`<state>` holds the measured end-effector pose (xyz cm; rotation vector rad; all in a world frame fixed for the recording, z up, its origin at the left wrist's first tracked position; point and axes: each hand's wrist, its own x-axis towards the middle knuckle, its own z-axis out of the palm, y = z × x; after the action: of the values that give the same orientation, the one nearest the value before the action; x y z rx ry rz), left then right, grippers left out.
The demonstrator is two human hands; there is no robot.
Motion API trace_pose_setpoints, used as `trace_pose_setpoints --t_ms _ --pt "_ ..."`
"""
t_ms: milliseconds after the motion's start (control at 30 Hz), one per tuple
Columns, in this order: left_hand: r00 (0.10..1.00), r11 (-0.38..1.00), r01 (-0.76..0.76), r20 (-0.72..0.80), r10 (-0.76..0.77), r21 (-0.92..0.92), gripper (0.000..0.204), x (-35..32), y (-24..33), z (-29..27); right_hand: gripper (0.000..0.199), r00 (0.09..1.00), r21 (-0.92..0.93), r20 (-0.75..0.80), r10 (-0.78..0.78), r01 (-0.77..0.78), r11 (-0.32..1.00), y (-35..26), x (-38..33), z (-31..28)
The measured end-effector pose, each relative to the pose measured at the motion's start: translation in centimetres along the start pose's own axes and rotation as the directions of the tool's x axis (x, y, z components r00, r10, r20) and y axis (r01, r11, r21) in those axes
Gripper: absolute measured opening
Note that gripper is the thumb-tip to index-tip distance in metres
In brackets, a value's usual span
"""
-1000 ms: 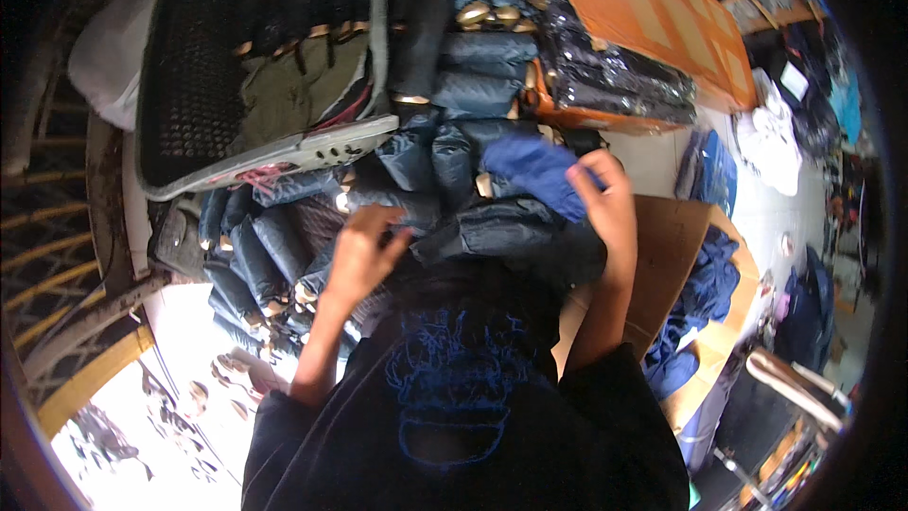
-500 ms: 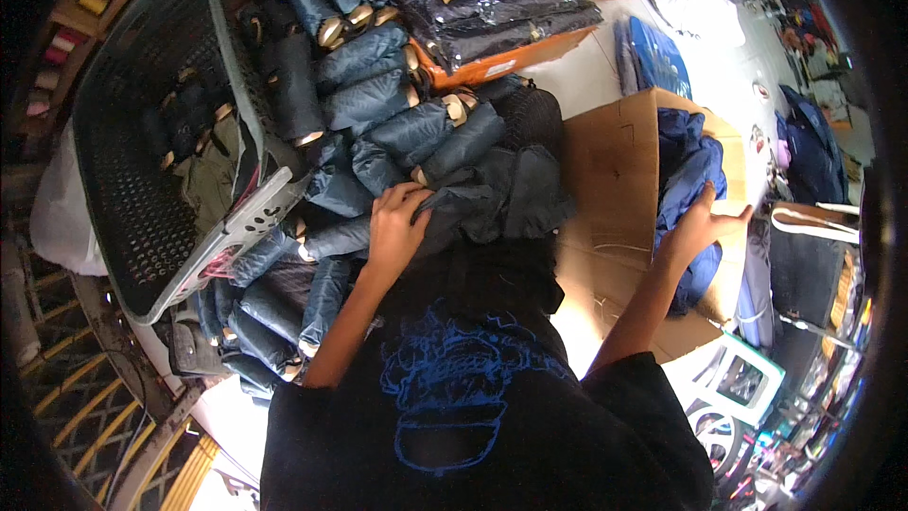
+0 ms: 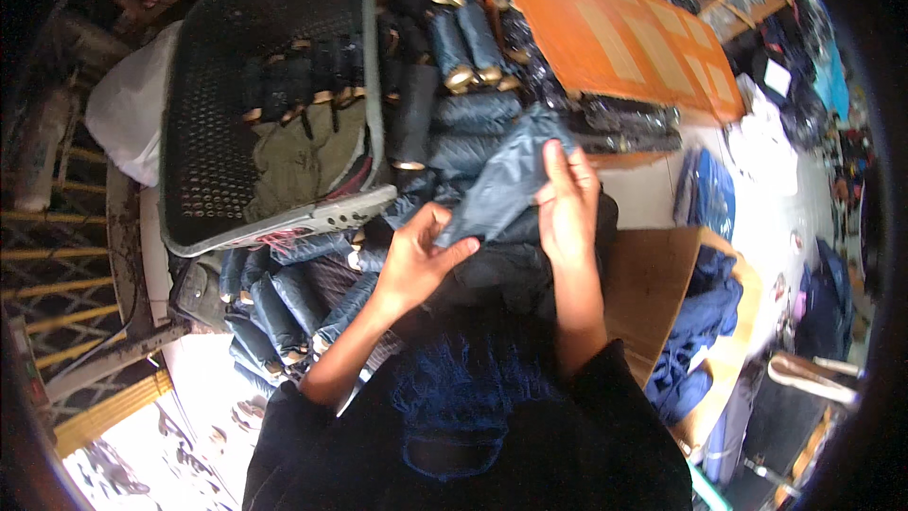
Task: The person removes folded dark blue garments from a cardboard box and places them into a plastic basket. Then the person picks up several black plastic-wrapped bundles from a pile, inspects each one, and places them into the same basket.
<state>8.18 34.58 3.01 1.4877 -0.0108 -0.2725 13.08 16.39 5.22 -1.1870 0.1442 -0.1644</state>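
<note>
A thin, shiny grey-blue fabric piece [image 3: 506,175] is stretched between my two hands above my lap. My left hand [image 3: 414,260] pinches its lower left end between thumb and fingers. At the upper right end, my right hand [image 3: 569,199] grips the edge with the thumb on top. Rolled dark-blue fabric bundles [image 3: 478,114] with pale gold ends lie in rows just beyond the fabric. More such rolls [image 3: 274,308] are heaped at the left, near my left forearm. Dark grey cloth [image 3: 501,270] lies partly hidden under my hands.
A large dark plastic basket [image 3: 203,156] with rolls and olive cloth [image 3: 307,156] tilts at the left. On the right stands an open cardboard box [image 3: 653,274] of navy fabric [image 3: 700,322]. An orange carton [image 3: 634,38] and plastic-wrapped packs [image 3: 624,123] sit at the back.
My right hand has left the cardboard box and moved left onto the grey-blue fabric. My left hand has lifted fabric up from the pile. The view has shifted, with things appearing farther right.
</note>
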Motion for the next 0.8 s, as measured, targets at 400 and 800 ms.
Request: trace_pose_setpoints --t_ms 400,800 --pt "0.939 0.933 -0.344 0.045 0.342 0.104 0.022 9.3 11.7 -9.2 0.02 0.761 -0.204 0.637 -0.123 0.32 0.925 -2.1 8.8 10.5" --pt "0.945 0.462 0.287 -0.328 0.009 0.839 0.081 32.7 -4.6 -29.6 0.026 0.907 -0.224 0.297 0.299 -0.239 0.945 5.8 13.7 5.2"
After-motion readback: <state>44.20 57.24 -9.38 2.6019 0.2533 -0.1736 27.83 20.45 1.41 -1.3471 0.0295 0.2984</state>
